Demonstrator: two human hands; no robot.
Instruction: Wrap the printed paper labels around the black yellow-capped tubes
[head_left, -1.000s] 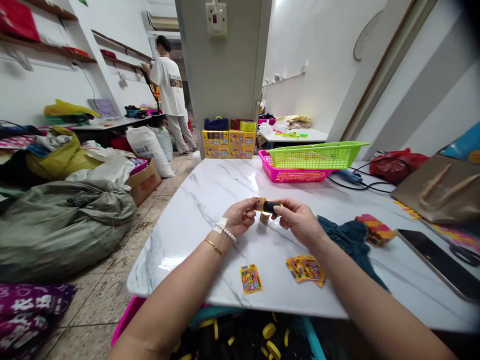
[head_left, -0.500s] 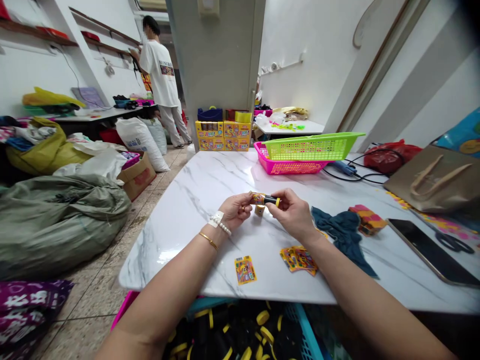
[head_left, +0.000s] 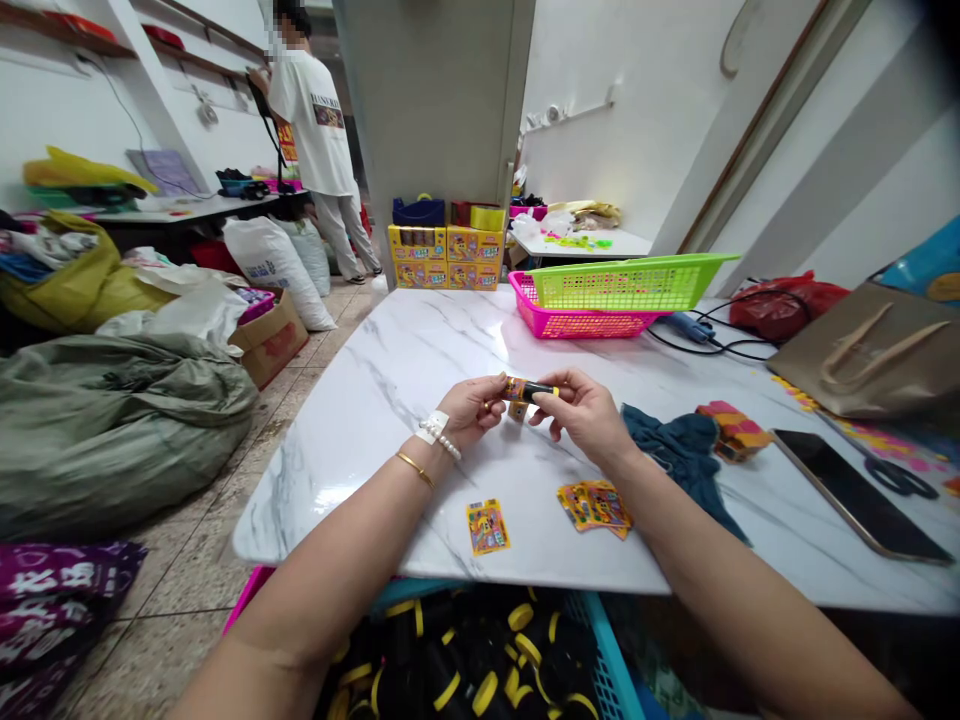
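Black, probably light and stiff, the tube (head_left: 537,388) suits end grips; left hand (head_left: 469,410) and right hand (head_left: 596,418) pinch it there, fingers (head_left: 493,384) barely parted.

Holding a black tube (head_left: 540,391) level above a white marbled table (head_left: 420,345), gripped by the left hand (head_left: 469,412) at the end bearing a printed label (head_left: 516,388) and by the right hand (head_left: 590,418) at the yellow end. Nearer the body, laid flat beside a fanned pile of printed cards (head_left: 595,507), just one printed card (head_left: 488,527). To the right, past a crumpled blue cloth (head_left: 679,455), on to a smartphone (head_left: 861,493) and scissors (head_left: 902,477). Below, down into a turquoise basket (head_left: 611,655) of yellow-ended black cylinders (head_left: 444,690).
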